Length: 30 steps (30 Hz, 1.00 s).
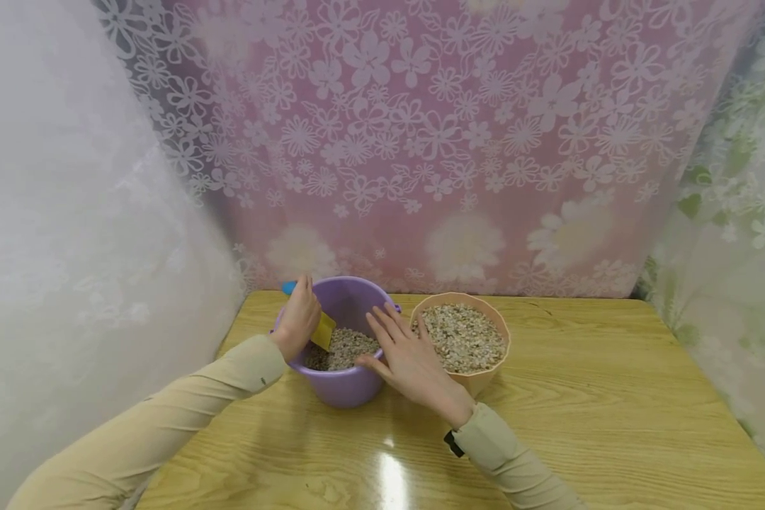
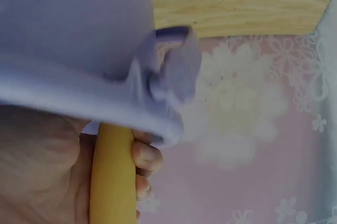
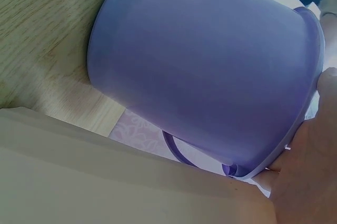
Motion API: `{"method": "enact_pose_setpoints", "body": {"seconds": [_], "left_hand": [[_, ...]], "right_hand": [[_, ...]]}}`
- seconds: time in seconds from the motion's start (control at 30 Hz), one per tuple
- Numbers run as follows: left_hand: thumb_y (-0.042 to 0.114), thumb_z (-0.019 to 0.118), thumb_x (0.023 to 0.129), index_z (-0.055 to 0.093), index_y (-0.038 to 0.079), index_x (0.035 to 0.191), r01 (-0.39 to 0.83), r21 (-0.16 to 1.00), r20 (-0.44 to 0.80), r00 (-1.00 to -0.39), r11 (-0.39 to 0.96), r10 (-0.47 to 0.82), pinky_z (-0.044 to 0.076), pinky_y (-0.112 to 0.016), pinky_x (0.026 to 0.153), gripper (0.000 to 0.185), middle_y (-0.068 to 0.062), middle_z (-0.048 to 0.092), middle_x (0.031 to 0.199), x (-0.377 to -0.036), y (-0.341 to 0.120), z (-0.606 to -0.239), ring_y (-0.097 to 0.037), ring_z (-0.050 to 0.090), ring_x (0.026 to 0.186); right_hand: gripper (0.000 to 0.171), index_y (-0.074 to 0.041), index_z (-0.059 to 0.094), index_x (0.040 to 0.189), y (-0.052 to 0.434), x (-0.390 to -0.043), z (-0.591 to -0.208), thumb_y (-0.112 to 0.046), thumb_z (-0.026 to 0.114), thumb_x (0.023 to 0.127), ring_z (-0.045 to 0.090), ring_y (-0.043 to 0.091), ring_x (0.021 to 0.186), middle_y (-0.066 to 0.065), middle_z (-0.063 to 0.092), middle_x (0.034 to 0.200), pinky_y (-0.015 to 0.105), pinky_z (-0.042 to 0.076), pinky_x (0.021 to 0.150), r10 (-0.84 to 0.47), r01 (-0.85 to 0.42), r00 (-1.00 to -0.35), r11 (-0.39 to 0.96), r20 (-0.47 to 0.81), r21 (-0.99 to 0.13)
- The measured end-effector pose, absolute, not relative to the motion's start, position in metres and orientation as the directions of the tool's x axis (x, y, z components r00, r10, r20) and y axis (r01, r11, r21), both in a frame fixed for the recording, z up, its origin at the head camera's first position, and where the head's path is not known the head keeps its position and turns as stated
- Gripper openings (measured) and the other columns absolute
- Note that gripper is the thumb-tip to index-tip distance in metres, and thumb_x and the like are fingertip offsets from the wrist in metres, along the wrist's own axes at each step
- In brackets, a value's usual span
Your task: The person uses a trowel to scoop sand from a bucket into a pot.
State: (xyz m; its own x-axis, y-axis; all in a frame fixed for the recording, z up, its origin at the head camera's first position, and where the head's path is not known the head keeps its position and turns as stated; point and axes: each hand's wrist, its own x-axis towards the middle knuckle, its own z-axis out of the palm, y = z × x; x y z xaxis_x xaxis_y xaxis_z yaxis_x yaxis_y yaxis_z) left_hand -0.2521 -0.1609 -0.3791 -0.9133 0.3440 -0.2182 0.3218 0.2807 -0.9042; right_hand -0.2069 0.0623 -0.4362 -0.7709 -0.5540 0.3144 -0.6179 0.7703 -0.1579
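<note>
Against a pink floral backdrop (image 1: 395,142), a wood-grain table (image 1: 586,411) carried, near its far left corner, a purple bucket (image 1: 347,388) partly filled with pale granules (image 1: 349,347), just beside a peach pot (image 1: 478,382) of similar material. The left hand (image 1: 298,315) grasped a yellow tool (image 1: 323,331), blue-ended and angled into the bucket; the right hand (image 1: 414,363) lay across the rim, fingers extended. Only the left wrist view exposed the tool's grip (image 2: 113,182); the right wrist view added the bucket's curved carrying handle (image 3: 175,152).
</note>
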Motion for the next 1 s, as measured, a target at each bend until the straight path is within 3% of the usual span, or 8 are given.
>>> {"method": "enact_pose_setpoints", "body": {"seconds": [0.03, 0.17, 0.23, 0.47, 0.7, 0.9, 1.0], "left_hand": [[0.041, 0.061, 0.099, 0.065, 0.018, 0.133, 0.334, -0.902, -0.236, -0.912, 0.274, 0.336, 0.036, -0.042, 0.095, 0.041, -0.002, 0.068, 0.118, -0.252, -0.162, -0.381, -0.028, 0.056, 0.120], [0.035, 0.062, 0.100, 0.070, 0.014, 0.103, 0.333, -0.894, -0.230, -0.916, 0.302, 0.330, 0.033, -0.038, 0.086, 0.022, -0.002, 0.059, 0.081, -0.252, -0.164, -0.385, -0.023, 0.048, 0.087], [0.032, 0.060, 0.101, 0.067, 0.013, 0.092, 0.327, -0.891, -0.215, -0.915, 0.315, 0.341, 0.032, -0.037, 0.084, 0.022, -0.003, 0.054, 0.075, -0.252, -0.165, -0.386, -0.024, 0.045, 0.082], [0.029, 0.053, 0.105, 0.071, 0.013, 0.089, 0.338, -0.854, -0.171, -0.901, 0.395, 0.399, 0.033, -0.036, 0.082, 0.029, -0.004, 0.062, 0.079, -0.251, -0.166, -0.388, -0.025, 0.048, 0.082], [0.024, 0.057, 0.103, 0.072, 0.012, 0.087, 0.362, -0.800, -0.132, -0.884, 0.478, 0.448, 0.036, -0.036, 0.079, 0.025, -0.004, 0.065, 0.078, -0.257, -0.164, -0.403, -0.022, 0.046, 0.076], [0.032, 0.052, 0.105, 0.072, 0.008, 0.085, 0.384, -0.675, -0.053, -0.877, 0.630, 0.478, 0.035, -0.035, 0.073, 0.037, -0.005, 0.065, 0.078, -0.260, -0.163, -0.418, -0.021, 0.044, 0.074], [0.038, 0.055, 0.103, 0.069, 0.007, 0.077, 0.378, -0.615, -0.010, -0.882, 0.692, 0.472, 0.036, -0.036, 0.073, 0.044, -0.006, 0.064, 0.075, -0.264, -0.164, -0.423, -0.022, 0.048, 0.075]], "right_hand": [[0.085, -0.010, 0.028, 0.160, 0.062, -0.206, -0.436, -0.070, 0.029, 0.100, 0.019, 0.030, 0.154, 0.012, 0.028, 0.165, 0.067, 0.012, 0.118, -0.557, -0.620, -0.770, 0.768, 0.312, -0.161], [0.084, -0.010, 0.026, 0.160, 0.061, -0.205, -0.435, -0.069, 0.030, 0.100, 0.019, 0.030, 0.154, 0.012, 0.028, 0.165, 0.067, 0.013, 0.118, -0.560, -0.623, -0.768, 0.764, 0.311, -0.164], [0.085, -0.009, 0.028, 0.160, 0.062, -0.205, -0.435, -0.070, 0.030, 0.100, 0.018, 0.030, 0.154, 0.012, 0.028, 0.165, 0.067, 0.013, 0.118, -0.558, -0.624, -0.767, 0.762, 0.316, -0.171], [0.083, -0.010, 0.026, 0.160, 0.063, -0.206, -0.435, -0.067, 0.035, 0.101, 0.017, 0.029, 0.155, 0.010, 0.026, 0.166, 0.067, 0.014, 0.117, -0.555, -0.621, -0.769, 0.766, 0.316, -0.168], [0.080, -0.010, 0.026, 0.160, 0.064, -0.206, -0.436, -0.061, 0.044, 0.102, 0.017, 0.029, 0.155, 0.011, 0.026, 0.166, 0.067, 0.013, 0.118, -0.556, -0.619, -0.772, 0.767, 0.307, -0.169], [0.080, -0.010, 0.025, 0.161, 0.064, -0.205, -0.437, -0.065, 0.034, 0.102, 0.017, 0.029, 0.155, 0.012, 0.026, 0.166, 0.067, 0.012, 0.118, -0.558, -0.621, -0.770, 0.767, 0.309, -0.164], [0.082, -0.010, 0.026, 0.160, 0.064, -0.205, -0.437, -0.067, 0.030, 0.102, 0.017, 0.029, 0.155, 0.012, 0.027, 0.165, 0.067, 0.012, 0.118, -0.562, -0.625, -0.766, 0.764, 0.314, -0.158]]}}
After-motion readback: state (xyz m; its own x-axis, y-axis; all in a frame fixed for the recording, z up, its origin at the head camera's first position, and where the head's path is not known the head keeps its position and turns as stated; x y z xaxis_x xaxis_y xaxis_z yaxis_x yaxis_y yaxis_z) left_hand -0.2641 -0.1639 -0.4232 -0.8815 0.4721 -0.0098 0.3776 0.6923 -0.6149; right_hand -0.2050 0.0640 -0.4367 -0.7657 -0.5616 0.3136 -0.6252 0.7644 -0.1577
